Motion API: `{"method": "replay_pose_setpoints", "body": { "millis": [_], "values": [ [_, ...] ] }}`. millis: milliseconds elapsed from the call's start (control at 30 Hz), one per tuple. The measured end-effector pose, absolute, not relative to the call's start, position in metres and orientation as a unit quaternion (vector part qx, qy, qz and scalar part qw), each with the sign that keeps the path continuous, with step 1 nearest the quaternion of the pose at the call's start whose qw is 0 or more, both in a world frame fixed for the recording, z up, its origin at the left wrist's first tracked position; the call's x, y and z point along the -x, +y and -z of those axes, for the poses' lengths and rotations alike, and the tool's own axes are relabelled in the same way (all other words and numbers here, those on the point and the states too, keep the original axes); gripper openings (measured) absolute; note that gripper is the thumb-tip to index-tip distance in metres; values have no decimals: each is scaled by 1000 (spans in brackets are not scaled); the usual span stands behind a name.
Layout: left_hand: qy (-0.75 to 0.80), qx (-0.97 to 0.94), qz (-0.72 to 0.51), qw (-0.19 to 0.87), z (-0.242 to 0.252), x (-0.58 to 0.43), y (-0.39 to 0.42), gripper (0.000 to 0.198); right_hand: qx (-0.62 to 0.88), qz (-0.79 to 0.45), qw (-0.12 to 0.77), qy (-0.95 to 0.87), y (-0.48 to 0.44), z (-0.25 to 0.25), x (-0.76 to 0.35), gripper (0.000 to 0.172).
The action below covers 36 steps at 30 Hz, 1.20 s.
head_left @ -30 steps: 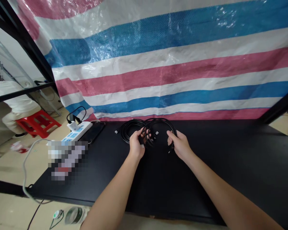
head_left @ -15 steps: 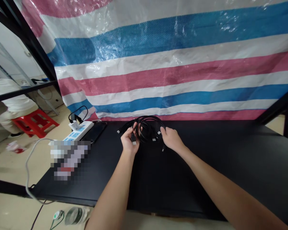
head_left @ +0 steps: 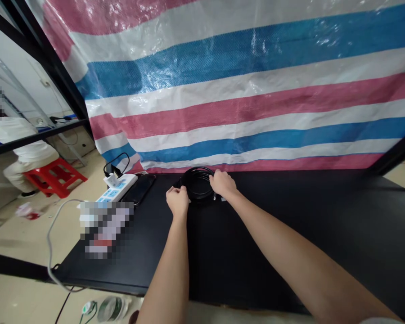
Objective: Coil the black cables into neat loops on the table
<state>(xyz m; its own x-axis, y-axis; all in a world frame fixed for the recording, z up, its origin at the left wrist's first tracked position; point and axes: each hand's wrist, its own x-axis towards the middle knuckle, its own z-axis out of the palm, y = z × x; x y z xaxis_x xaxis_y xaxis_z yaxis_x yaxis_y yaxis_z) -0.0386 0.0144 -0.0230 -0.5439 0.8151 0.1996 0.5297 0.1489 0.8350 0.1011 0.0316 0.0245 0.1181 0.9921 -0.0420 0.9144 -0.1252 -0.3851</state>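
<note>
Black cable coil [head_left: 200,195], flanked by curled, forward-reaching hands [head_left: 178,201] [head_left: 223,183].

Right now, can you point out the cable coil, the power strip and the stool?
Cable coil [head_left: 199,195]: head view, on its lower strands.
Power strip [head_left: 118,189]: head view, on the middle of its socket face.
Stool [head_left: 51,171]: head view, on its red upper part.

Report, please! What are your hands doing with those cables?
Left hand gripping coil's left edge; right hand gripping right edge. Black cables coiled on table. Power strip off left, not in the way.
</note>
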Motion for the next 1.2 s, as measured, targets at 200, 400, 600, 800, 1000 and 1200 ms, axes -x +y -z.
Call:
{"method": "replay_pose_setpoints", "body": {
  "millis": [200, 400, 600, 800, 1000, 1200],
  "values": [
    [766, -453, -423, 170, 16, 34, 12, 35, 619, 36, 105, -777, 29, -14, -110, 30],
    [784, -463, -374, 177, 4, 28, -3, 27, 542, -11, 50, -839, 11, -13, -109, 47],
    [763, -554, -306, 131, 5, 16, -12, 36, 523, -49, 89, -846, -8, 9, -128, 51],
    [636, -708, -257, 169, 13, 7, -11, 31, 562, -49, 165, -809, -9, 22, -187, 35],
    [559, -719, -363, 199, 20, 5, -6, 19, 609, -72, 221, -759, -14, 29, -236, 32],
    [646, -623, -386, 212, 18, 9, -3, 16, 642, -104, 269, -711, -10, 34, -263, 36]
  ]
}}
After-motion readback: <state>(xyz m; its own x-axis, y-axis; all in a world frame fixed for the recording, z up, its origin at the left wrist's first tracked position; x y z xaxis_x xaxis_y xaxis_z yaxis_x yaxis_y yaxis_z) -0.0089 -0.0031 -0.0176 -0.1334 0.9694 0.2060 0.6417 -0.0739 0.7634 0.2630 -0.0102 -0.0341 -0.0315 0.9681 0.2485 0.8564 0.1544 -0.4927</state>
